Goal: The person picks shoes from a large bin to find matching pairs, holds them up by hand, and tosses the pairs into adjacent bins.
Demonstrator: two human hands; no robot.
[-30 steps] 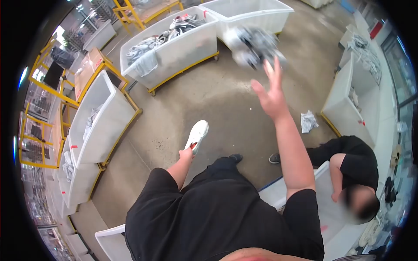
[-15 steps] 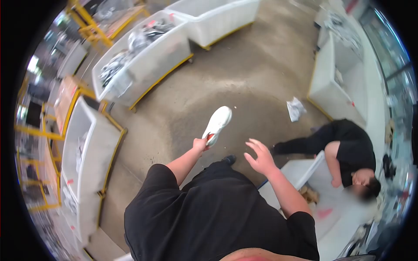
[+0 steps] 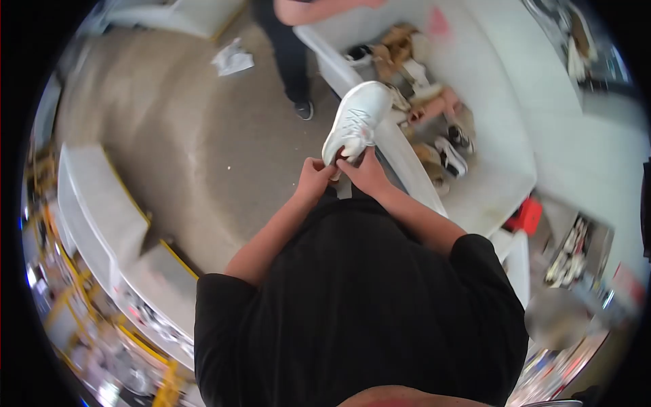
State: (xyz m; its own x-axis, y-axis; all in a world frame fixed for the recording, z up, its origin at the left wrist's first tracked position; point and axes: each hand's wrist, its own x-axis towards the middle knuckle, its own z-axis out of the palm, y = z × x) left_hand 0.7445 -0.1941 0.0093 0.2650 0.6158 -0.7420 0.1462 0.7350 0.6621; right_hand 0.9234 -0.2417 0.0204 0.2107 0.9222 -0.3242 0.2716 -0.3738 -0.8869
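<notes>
A white lace-up sneaker (image 3: 365,110) is held in front of my body, its toe pointing away and its laces facing up. My left hand (image 3: 316,179) is closed on the left side of its heel opening. On the opposite side, my right hand (image 3: 368,172) grips the collar near the tongue. Both hands meet close together at the shoe's opening, where the fingertips are partly hidden. The sneaker is up near the rim of a large white bin (image 3: 417,173) that contains several shoes.
Inside the bin lie brown boots (image 3: 399,44) and a black-and-white sneaker (image 3: 450,157). Another person's dark-trousered leg (image 3: 288,61) stands by the bin. A crumpled plastic bag (image 3: 233,58) lies on the floor. White bins (image 3: 102,203) line the left, and a red object (image 3: 523,216) sits at right.
My view has turned right toward the bin of shoes. My right hand, open and apart before, now grips the sneaker together with my left. The shoe has turned so its laces show.
</notes>
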